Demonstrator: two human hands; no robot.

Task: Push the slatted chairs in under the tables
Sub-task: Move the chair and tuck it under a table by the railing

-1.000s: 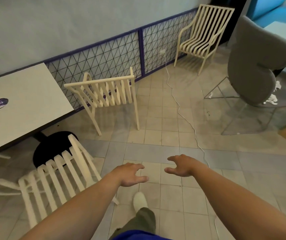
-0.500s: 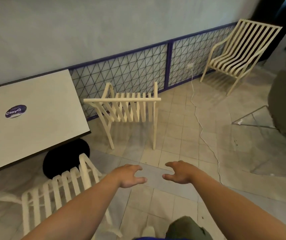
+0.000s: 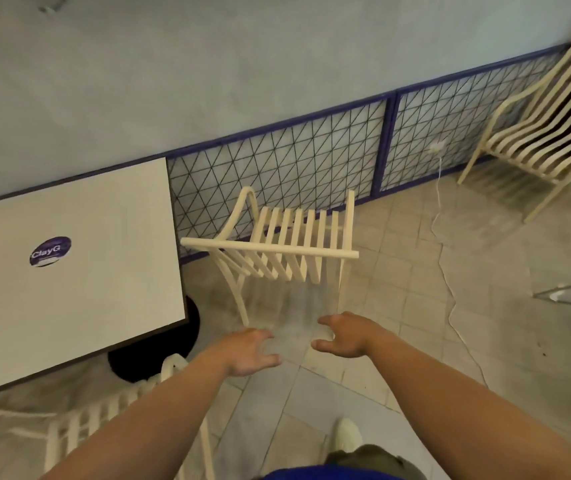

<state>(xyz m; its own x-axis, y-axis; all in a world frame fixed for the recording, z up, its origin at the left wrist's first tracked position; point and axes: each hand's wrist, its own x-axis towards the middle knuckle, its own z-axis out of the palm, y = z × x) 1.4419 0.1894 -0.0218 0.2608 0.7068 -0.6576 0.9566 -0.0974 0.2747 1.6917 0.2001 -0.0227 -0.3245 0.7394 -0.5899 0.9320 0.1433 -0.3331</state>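
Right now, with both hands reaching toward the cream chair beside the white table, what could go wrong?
1. The white cable trails across the tiled floor just right of the cream slatted chair; a leg or foot might snag it.
2. Both the left hand and right hand are open and apart from the chair; a hurried, uneven grab could knock it into the white table.

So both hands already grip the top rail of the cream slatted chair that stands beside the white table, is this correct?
Not quite. In the head view the left hand and right hand are open and short of the slatted chair, gripping nothing. The chair does stand beside the white table.
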